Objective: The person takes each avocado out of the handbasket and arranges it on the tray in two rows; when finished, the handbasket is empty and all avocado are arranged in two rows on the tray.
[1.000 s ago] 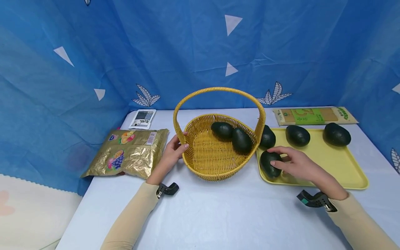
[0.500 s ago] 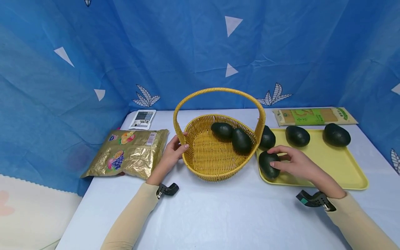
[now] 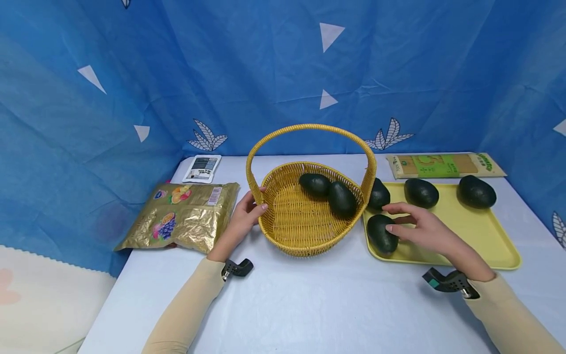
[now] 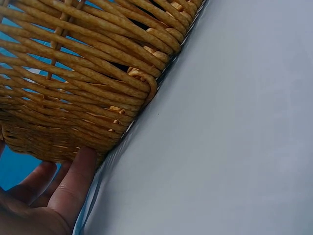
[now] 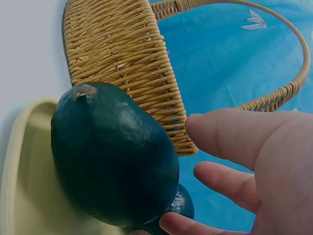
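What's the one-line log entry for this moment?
left hand: holds basket rim | right hand: fingers on near avocado, on tray | basket: two avocados | tray: four avocados

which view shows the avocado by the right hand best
The right wrist view: the avocado fills the frame, stem scar and skin plain, with the right hand beside it and fingertips at its lower edge. The head view shows it small on the yellow tray, next to the basket. The left wrist view shows only basket weave.
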Tool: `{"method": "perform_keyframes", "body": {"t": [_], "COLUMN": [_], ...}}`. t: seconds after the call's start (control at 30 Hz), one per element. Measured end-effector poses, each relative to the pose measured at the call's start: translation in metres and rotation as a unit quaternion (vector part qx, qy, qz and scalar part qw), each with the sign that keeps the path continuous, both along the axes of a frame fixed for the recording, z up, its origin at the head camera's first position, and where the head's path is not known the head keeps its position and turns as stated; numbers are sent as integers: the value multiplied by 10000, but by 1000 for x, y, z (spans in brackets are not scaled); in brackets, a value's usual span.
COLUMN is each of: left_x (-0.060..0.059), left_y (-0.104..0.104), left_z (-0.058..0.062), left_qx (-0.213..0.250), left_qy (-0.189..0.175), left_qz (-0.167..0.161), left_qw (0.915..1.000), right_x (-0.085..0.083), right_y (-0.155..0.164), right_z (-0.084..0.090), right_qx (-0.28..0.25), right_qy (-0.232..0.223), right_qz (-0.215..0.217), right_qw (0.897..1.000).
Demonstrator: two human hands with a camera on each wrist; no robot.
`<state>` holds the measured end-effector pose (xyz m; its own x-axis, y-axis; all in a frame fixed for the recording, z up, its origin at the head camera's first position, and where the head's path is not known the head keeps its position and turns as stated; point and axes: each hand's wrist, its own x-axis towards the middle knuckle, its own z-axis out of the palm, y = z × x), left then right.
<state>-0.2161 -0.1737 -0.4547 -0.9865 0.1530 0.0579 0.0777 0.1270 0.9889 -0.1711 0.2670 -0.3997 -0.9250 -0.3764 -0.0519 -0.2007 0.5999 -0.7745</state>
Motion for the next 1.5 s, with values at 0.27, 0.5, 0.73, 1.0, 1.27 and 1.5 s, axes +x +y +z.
{"method": "perform_keyframes", "body": {"t": [0.27, 0.5, 0.73, 1.0, 1.27, 1.5], "left_x": [0, 0, 1, 2, 1, 1], "left_y": [0, 0, 0, 1, 2, 1], "left_z": [-1, 0, 1, 2, 3, 1], "left_qx": [23, -31, 6, 33, 38, 61], "left_qy": [-80, -22, -65, -152, -115, -133], "left_qz": [3, 24, 42, 64, 78, 57], "left_qw": [10000, 10000, 10000, 9999, 9999, 9999], "right_x": [-2, 0, 2, 3, 6, -5], "right_y": [2, 2, -2, -15, -52, -87], "right_z": [0, 6, 13, 29, 50, 55], "right_qx": [92, 127, 147, 190, 286, 911], "right_qy": [188, 454, 583, 942, 1436, 1614], "right_qz": [6, -7, 4, 172, 905, 1124], "right_qw": [9998, 9989, 9982, 9952, 9851, 9762]}}
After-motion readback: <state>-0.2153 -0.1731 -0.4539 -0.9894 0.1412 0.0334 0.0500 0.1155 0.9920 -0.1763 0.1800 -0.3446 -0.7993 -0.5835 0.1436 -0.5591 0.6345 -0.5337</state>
